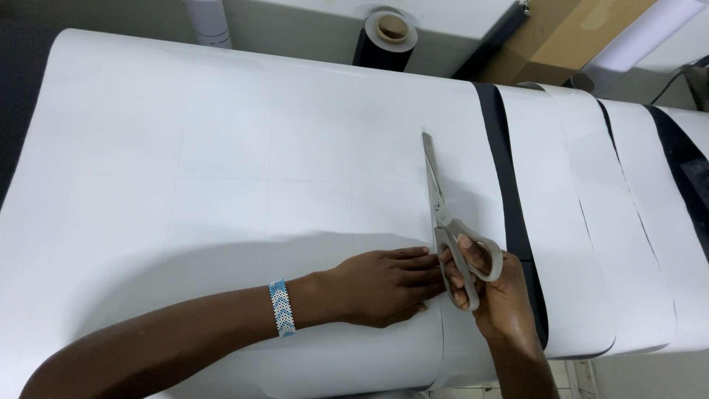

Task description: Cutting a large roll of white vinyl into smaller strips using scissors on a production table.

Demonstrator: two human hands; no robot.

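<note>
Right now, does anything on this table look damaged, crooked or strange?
Nothing stands out. The right hand holds grey scissors in line with the sheet's faint grid, the left hand presses the white sheet flat.

One pair of grey-handled scissors (450, 229). One beaded wristband (281, 307). One black roll (386, 41). One large white sheet (221, 162). Three cut white strips at right.

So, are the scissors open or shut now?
Nearly shut: the blades of the scissors lie together as one narrow line on the white sheet.
</note>
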